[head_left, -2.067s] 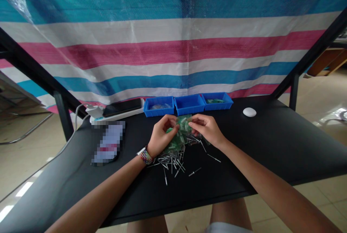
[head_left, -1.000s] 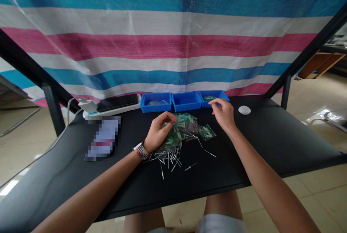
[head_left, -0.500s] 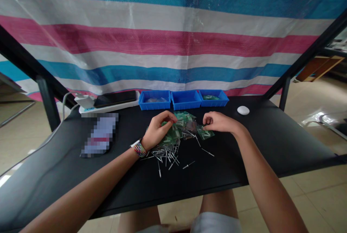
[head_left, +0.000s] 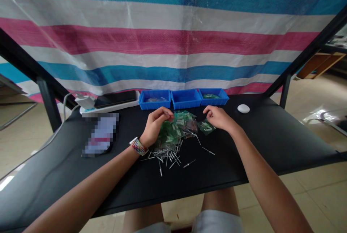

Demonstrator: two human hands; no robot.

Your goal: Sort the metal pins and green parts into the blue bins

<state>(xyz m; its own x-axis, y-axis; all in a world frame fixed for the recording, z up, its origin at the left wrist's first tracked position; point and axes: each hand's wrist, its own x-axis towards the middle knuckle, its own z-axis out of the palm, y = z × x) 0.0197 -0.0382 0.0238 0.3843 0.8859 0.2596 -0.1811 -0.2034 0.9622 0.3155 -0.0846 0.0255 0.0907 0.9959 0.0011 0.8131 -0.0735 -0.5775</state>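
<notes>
Right hand point(head_left: 217, 117): fingers curled, just beside lone green packet point(head_left: 207, 127); can't tell if pinching anything. Left hand point(head_left: 155, 126): bent at left edge of green packet pile point(head_left: 172, 132), grip unclear. Metal rivets point(head_left: 167, 154) nearer on black surface point(head_left: 217, 169); three blue bins point(head_left: 185, 102) behind.

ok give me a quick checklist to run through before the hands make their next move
1. Blue bins lined up side by side behind the pile: ok.
2. Single green packet within easy reach of the right hand: ok, it lies close by.
3. Right hand touching that packet: cannot tell, the fingers are curled near it.
4. Left hand free of any item: cannot tell, its fingertips are at the pile of packets.
5. Silver pins all gathered together: not ok, a few lie apart.
6. White oval object apart from both hands: ok.
</notes>
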